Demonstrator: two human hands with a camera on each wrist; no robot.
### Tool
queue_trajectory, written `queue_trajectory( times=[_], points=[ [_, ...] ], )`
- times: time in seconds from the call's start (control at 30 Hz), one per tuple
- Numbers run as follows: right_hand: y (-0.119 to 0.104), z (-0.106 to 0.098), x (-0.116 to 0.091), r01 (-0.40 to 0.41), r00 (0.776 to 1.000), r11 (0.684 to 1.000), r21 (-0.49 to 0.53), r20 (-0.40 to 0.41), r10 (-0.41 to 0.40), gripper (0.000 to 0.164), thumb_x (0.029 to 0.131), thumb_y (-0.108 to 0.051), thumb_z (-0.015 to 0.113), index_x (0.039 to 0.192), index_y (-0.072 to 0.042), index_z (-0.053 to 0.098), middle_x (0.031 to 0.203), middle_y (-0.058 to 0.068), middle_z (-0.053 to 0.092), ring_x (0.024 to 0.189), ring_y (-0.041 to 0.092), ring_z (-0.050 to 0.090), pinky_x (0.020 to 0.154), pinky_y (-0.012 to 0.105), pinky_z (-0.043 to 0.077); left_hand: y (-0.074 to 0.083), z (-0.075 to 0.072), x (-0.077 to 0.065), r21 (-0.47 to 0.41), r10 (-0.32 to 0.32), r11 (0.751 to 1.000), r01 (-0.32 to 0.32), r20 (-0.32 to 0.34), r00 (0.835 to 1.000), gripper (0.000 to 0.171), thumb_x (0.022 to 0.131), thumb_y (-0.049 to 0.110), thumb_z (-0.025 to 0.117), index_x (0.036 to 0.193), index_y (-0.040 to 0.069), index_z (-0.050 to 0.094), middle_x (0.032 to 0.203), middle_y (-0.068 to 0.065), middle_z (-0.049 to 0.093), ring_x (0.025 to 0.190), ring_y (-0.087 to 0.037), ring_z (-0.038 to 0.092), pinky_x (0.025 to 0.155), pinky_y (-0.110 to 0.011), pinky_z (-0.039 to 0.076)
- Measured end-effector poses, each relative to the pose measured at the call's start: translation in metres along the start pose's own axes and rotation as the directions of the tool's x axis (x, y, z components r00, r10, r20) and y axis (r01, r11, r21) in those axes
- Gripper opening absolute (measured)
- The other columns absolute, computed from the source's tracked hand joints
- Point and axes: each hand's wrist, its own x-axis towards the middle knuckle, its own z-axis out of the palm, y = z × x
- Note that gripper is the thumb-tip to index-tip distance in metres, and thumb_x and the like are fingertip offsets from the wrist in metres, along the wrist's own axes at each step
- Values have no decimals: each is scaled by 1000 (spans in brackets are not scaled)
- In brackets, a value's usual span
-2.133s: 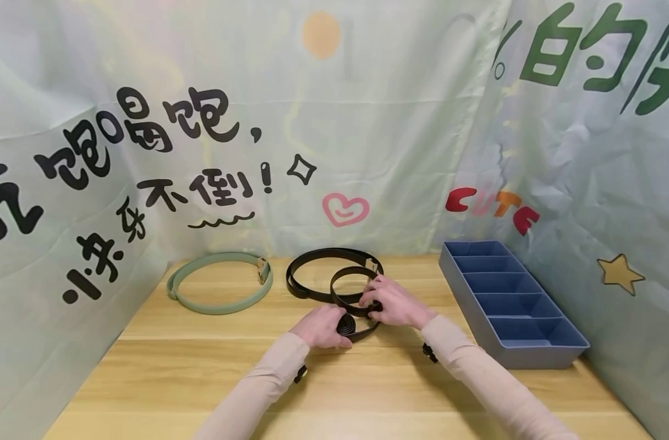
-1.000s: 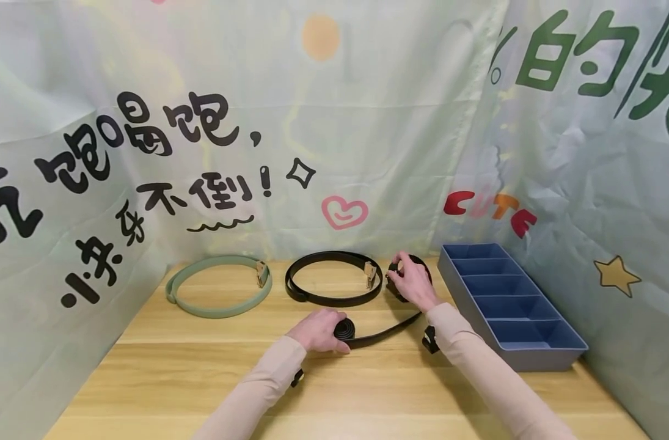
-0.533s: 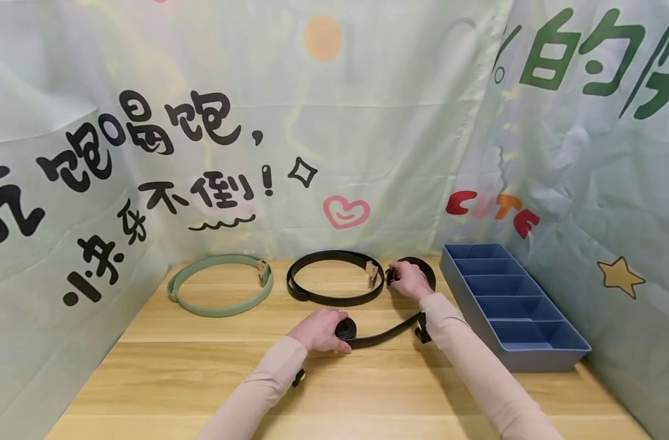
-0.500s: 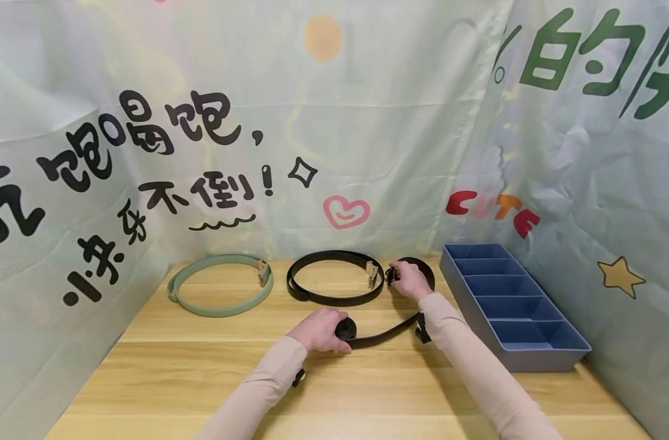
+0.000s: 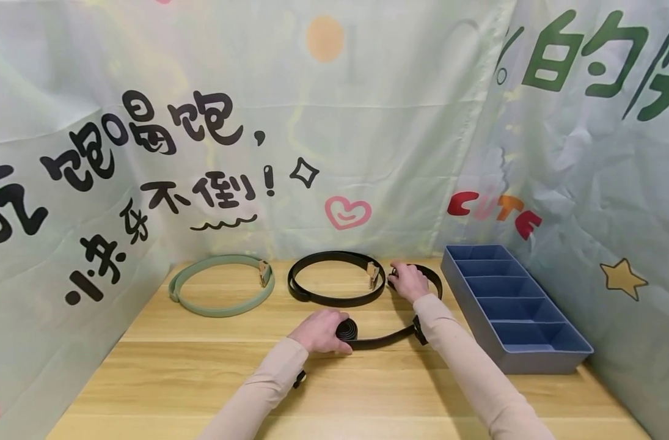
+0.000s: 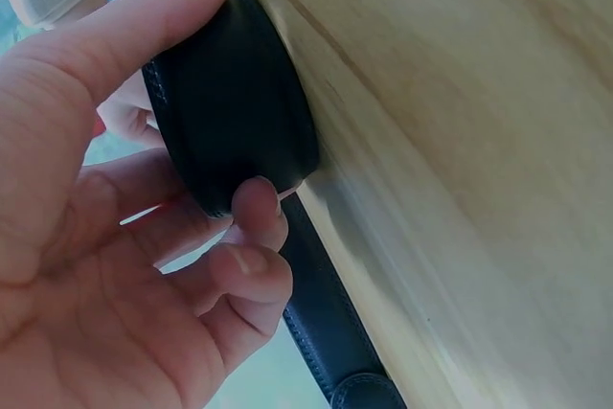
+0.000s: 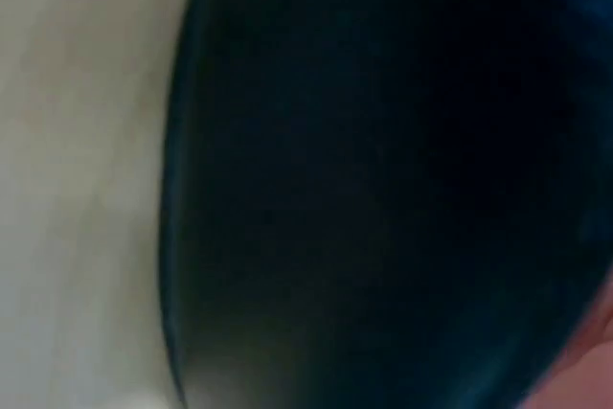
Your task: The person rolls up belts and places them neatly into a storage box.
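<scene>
A black belt (image 5: 380,342) stands on its edge on the wooden table. Its left end is wound into a tight coil (image 5: 346,330); from there the strap runs right in a curve and bends back behind the right hand. My left hand (image 5: 319,331) grips the coil, thumb on one side and fingers on the other, as the left wrist view shows with the black coil (image 6: 230,93). My right hand (image 5: 411,282) holds the belt's far end, its fingers covering that end. Dark strap (image 7: 364,179), blurred, fills most of the right wrist view.
A looped black belt (image 5: 334,301) with a gold buckle lies at the back middle. To its left is a looped green belt (image 5: 219,312). A blue-grey box (image 5: 512,360) with several compartments stands on the right. Printed cloth (image 5: 389,153) hangs behind the table.
My right hand has moved right with the belt's end, away from the other black belt, stretching the strap out. The strap's bend on the right has since widened. My left hand stays at the coil.
</scene>
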Motion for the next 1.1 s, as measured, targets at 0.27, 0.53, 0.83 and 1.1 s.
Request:
queue_trajectory(
  times=[0.27, 0.53, 0.83, 1.1],
  points=[
    [4, -5, -7, 15, 1000, 983, 182, 18, -18, 36, 105, -15, 39, 132, 0, 56, 113, 22, 65, 78, 26, 61, 67, 39, 47, 0, 0, 1, 17, 12, 1000, -12, -3, 1000, 63, 72, 50, 82, 120, 14, 64, 102, 0, 68, 91, -13, 62, 82, -29, 51],
    [6, -5, -26, 55, 998, 972, 230, 12, -59, 37, 103, -12, 42, 135, 4, 53, 117, 25, 66, 64, 17, 61, 55, 31, 45, 0, 0, 1, 12, 9, 1000, -9, -3, 1000, 59, 71, 50, 83, 115, 16, 65, 97, 2, 68, 85, -11, 61, 79, -29, 51],
    [-26, 0, -59, 288, 952, 956, -48, -89, -292, 37, 92, -20, 65, 125, -5, 64, 127, 22, 60, 116, 42, 56, 90, 60, 47, 0, -2, 0, 21, 7, 1000, -7, -4, 1000, 65, 71, 50, 82, 121, 13, 64, 104, -1, 69, 93, -14, 63, 84, -29, 51],
    [-41, 8, -78, 479, 877, 878, -13, -42, -479, 18, 89, -21, 71, 104, -11, 73, 107, 6, 71, 101, 25, 65, 86, 46, 52, 0, -2, 2, 1, 14, 1000, -14, -3, 1000, 57, 71, 49, 83, 111, 14, 65, 92, 2, 67, 80, -11, 59, 74, -27, 49]
  ],
)
